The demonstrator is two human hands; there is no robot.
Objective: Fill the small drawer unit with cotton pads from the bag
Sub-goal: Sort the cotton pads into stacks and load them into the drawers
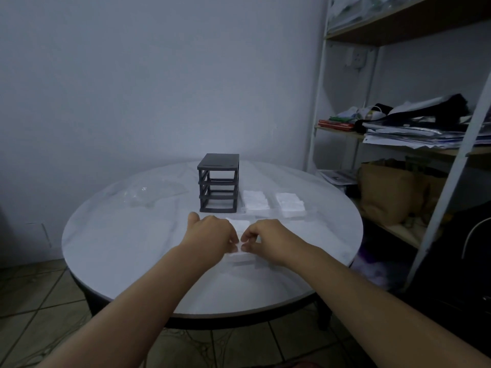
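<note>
Pinching 1 stack of cotton pads (pixel 240 226), left hand (pixel 212 232) and right hand (pixel 268 239) curl fingers nearly closed; drawer frame (pixel 218 181) at 12 o'clock.

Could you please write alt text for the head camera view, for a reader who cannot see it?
Both hands, left hand and right hand, meet over a clear drawer of white cotton pads on a round white table. Behind stands the dark drawer frame, its slots empty, with two more filled drawers to its right and a clear bag to its left.
</note>
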